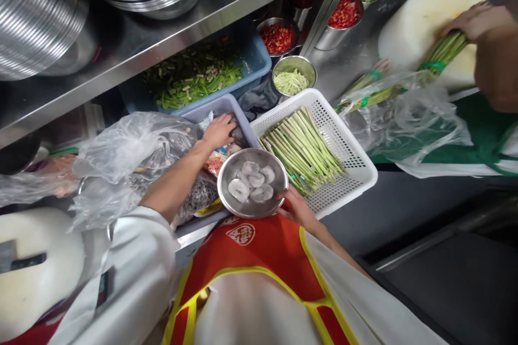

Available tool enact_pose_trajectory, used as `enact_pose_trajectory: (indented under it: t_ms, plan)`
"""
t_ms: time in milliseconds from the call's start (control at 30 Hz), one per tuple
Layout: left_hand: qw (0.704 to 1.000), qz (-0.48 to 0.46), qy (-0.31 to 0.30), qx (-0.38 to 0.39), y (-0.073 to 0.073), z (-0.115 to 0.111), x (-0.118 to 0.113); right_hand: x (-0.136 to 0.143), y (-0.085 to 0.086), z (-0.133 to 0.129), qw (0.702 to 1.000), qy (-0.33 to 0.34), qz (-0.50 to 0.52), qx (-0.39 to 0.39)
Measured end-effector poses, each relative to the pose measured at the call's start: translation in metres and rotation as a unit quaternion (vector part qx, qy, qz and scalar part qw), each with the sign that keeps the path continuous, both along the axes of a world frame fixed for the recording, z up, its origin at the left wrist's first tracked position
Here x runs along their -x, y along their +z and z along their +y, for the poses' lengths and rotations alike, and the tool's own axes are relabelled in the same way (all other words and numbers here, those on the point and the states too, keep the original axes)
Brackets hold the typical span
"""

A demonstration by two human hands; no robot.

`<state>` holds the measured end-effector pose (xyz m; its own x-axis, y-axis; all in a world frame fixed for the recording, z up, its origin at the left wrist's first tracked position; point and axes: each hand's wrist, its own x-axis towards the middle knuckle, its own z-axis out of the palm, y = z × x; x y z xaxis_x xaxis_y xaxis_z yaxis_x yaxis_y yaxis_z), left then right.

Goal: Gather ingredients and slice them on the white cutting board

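Note:
My right hand (297, 207) grips the rim of a round steel bowl (224, 194) at its right side, close to the apron. Several translucent greyish pieces, which look like peeled shrimp (256, 180), lie in the bowl. My left hand (220, 130) reaches over a purple-grey plastic bin (239, 110), its fingers apart on the bagged food inside. Clear plastic bags (133, 140) and a packet with reddish contents (213, 164) crowd this bin. What lies under my left fingertips is partly hidden.
A white perforated basket (356, 164) of asparagus (303, 148) stands at right. Behind are a blue bin (259, 62) of cut greens and bowls of chopped red chili (277, 38). A co-worker's hand (471, 21) holds bundled stalks over a round chopping block (416, 11). A steel shelf edge (170, 38) runs overhead.

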<state>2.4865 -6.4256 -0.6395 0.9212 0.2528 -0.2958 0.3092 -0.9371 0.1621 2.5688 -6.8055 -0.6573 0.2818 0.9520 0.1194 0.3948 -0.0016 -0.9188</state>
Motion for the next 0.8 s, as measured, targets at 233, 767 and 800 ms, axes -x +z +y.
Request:
enact_pose_trajectory:
  t_ms: [233,767,800]
  plan:
    - [0.997,-0.015,0.070,-0.002,-0.016,-0.009,-0.002,0.002,-0.005,-0.003,1.000,-0.011,-0.005,0.006]
    - [0.977,-0.043,0.209,0.006,-0.024,0.000,-0.016,0.007,-0.012,-0.006,1.000,-0.014,-0.012,0.022]
    - [0.978,-0.044,0.205,0.016,-0.025,0.003,-0.015,0.007,-0.012,-0.005,1.000,-0.014,-0.014,0.024]
